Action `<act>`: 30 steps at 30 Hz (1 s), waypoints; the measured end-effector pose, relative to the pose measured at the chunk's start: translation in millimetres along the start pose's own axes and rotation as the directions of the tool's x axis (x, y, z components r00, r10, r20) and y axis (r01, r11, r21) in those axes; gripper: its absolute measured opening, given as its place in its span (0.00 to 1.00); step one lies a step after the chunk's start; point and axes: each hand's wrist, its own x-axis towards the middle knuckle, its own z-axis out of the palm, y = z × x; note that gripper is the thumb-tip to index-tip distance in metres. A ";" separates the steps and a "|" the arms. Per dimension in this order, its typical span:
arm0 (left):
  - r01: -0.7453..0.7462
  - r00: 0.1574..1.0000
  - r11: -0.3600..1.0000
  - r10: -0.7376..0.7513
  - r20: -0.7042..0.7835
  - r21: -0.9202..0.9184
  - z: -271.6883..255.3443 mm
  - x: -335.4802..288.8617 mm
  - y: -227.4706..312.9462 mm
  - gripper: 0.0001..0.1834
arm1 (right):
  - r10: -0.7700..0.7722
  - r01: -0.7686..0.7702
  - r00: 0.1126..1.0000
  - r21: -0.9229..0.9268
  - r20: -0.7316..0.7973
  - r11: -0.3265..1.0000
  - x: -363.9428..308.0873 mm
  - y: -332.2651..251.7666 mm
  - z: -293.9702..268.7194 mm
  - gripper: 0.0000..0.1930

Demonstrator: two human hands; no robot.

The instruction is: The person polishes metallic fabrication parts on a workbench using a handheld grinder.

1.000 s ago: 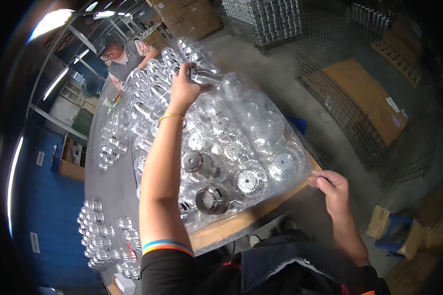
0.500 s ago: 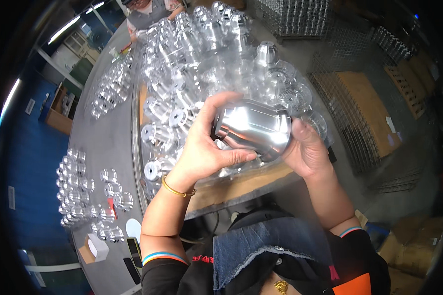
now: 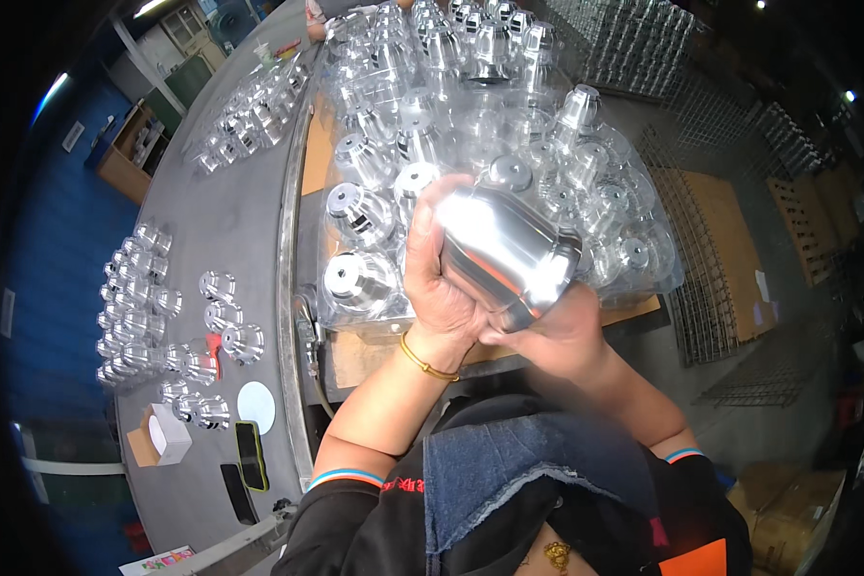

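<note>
A mirror-polished metal housing point(image 3: 499, 250), shaped like a wide cylinder with a stepped narrower end, is tilted in front of my chest between both hands. My left hand point(image 3: 434, 264) curls round its left side, fingers up at the top edge, a yellow bangle on the wrist. My right hand point(image 3: 562, 336) supports it from below and right; its fingers are partly hidden behind the metal. Beneath and beyond lies a transparent plastic tray point(image 3: 662, 278) of similar shiny parts, including a metal part point(image 3: 360, 278) near its left front corner.
Left of me a long grey table point(image 3: 221, 202) carries several small metal parts point(image 3: 130, 307), a phone point(image 3: 250, 456), a pale blue disc point(image 3: 256, 408) and a small open box point(image 3: 160, 437). Wire mesh racks point(image 3: 710, 250) stand at right. Cartons point(image 3: 787, 509) sit at lower right.
The housing has turned from nearly level to steeply slanted. My right hand has shifted down beneath it, close to my left wrist. The whole view has swung, with the tray now further right.
</note>
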 end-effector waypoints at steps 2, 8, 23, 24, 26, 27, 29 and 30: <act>-0.134 0.984 0.983 0.117 0.136 0.123 -2.9 -1.8 3.9 0.29 | 0.435 -0.396 0.890 0.706 0.137 0.588 -5.1 -5.9 1.2 0.17; -0.198 0.953 0.961 0.143 0.269 0.191 -11.2 -3.3 3.3 0.30 | 0.664 -0.294 0.683 0.947 0.303 -0.129 19.0 -28.8 -1.6 0.20; -0.122 0.975 0.993 0.121 0.185 -0.004 -9.5 -12.7 12.8 0.31 | 0.569 -0.345 0.805 0.912 0.165 0.223 1.3 -15.8 12.7 0.22; -0.120 0.976 0.993 0.119 0.185 -0.005 -7.9 -13.3 13.3 0.31 | 0.621 -0.230 0.728 0.957 0.290 -0.177 3.0 -13.2 9.6 0.22; -0.086 0.971 0.995 0.097 0.219 -0.058 -4.6 -15.0 13.8 0.32 | 0.649 -0.242 0.703 0.956 0.290 -0.166 2.6 -15.9 6.4 0.23; -0.086 0.971 0.995 0.096 0.218 -0.057 -4.6 -15.7 13.8 0.32 | 0.658 -0.278 0.695 0.952 0.289 -0.124 7.0 -22.2 4.1 0.22; -0.090 0.982 0.993 0.102 0.161 -0.080 -4.3 -17.0 13.0 0.32 | 0.667 -0.315 0.687 0.945 0.288 -0.083 13.5 -31.5 0.2 0.21; -0.089 0.982 0.993 0.101 0.161 -0.079 -3.9 -17.6 12.3 0.32 | 0.629 -0.380 0.721 0.925 0.292 0.006 16.0 -34.7 -2.2 0.20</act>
